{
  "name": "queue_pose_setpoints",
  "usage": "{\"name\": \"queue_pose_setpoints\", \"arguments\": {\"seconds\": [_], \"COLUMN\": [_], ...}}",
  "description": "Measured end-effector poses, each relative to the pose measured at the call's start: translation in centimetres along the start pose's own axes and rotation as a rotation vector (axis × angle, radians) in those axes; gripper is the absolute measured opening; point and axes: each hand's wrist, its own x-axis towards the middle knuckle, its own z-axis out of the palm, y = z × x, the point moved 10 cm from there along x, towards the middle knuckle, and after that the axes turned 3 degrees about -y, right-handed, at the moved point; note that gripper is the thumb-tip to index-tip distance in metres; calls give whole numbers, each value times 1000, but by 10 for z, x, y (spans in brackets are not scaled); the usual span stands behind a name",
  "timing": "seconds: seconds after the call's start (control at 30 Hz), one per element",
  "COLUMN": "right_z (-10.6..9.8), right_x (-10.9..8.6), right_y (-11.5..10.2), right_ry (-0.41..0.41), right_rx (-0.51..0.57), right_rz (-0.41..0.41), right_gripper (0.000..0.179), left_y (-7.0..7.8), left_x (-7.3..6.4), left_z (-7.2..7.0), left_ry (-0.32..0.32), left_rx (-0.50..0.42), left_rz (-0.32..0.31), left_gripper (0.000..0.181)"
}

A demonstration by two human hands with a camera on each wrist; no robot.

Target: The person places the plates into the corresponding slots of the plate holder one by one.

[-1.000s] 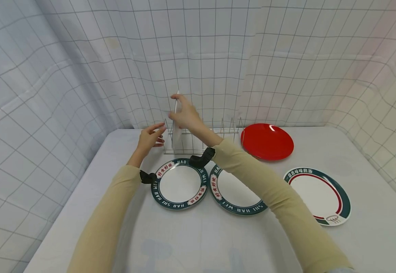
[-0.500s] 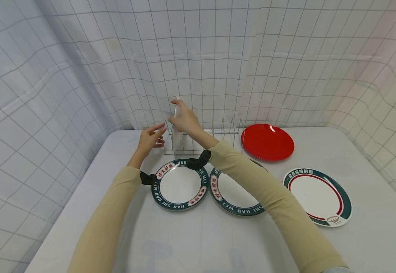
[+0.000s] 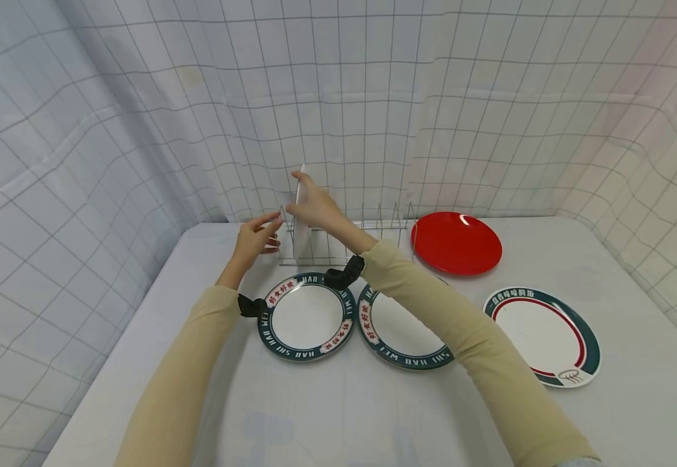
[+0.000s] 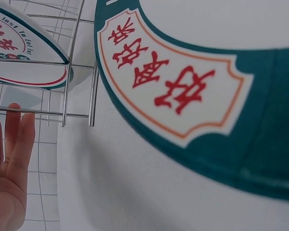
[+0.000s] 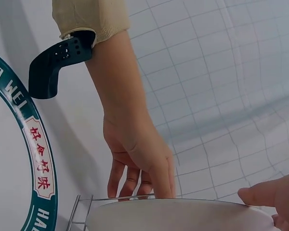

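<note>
At the left end of the wire dish rack (image 3: 347, 263), my left hand (image 3: 252, 240) holds the end wires between thumb and fingers. Its fingers (image 4: 19, 139) lie against a lower wire in the left wrist view. My right hand (image 3: 320, 207) grips the rim of a plate (image 3: 301, 240) by its upper right edge. That plate stands on edge in the rack's left part, seen nearly edge-on from the head. Its white back (image 5: 178, 216) shows in the right wrist view. The printed face (image 4: 24, 48), with red characters and a green rim, shows through the wires in the left wrist view.
Two green-rimmed plates (image 3: 306, 353) (image 3: 411, 360) lie side by side in front of the rack, the second partly under my right arm. A red plate (image 3: 456, 243) lies right of the rack. Nearer, a white plate with a red ring (image 3: 548, 331) lies on the white table. Gridded cloth hangs around.
My right hand has lowered the plate slightly into the rack, mostly during the first half second. My left hand stays at the rack's left end.
</note>
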Motion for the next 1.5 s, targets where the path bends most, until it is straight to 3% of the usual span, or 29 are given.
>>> {"name": "queue_pose_setpoints", "arguments": {"seconds": [0.23, 0.5, 0.6, 0.77, 0.9, 1.13, 1.3, 1.5], "right_z": [-7, -31, -47, -77, -98, -129, -147, -166], "right_x": [-7, -20, -25, -38, -53, -79, -98, -125], "right_y": [1, 16, 23, 31, 40, 63, 82, 108], "right_ry": [-73, -46, 15, 169, 246, 292, 309, 303], "right_rx": [-28, -14, 46, 143, 144, 115, 94, 44], "right_rz": [-40, -56, -83, -219, -292, -233, -186, -186], "right_gripper": [74, 70, 64, 53, 49, 50, 51, 50], "left_y": [0, -2, -3, -3, 6, 20, 22, 17], "left_x": [1, 1, 2, 3, -2, -11, -11, -9], "left_z": [1, 0, -1, 0, 3, 4, 4, 5], "left_ry": [1, 3, 2, -15, -38, -48, -46, -54], "left_rx": [-12, -5, -3, -11, -27, -16, -14, -20], "left_rz": [0, 2, 3, -10, -23, -34, -29, -47], "left_gripper": [52, 52, 51, 51, 50, 50, 50, 51]}}
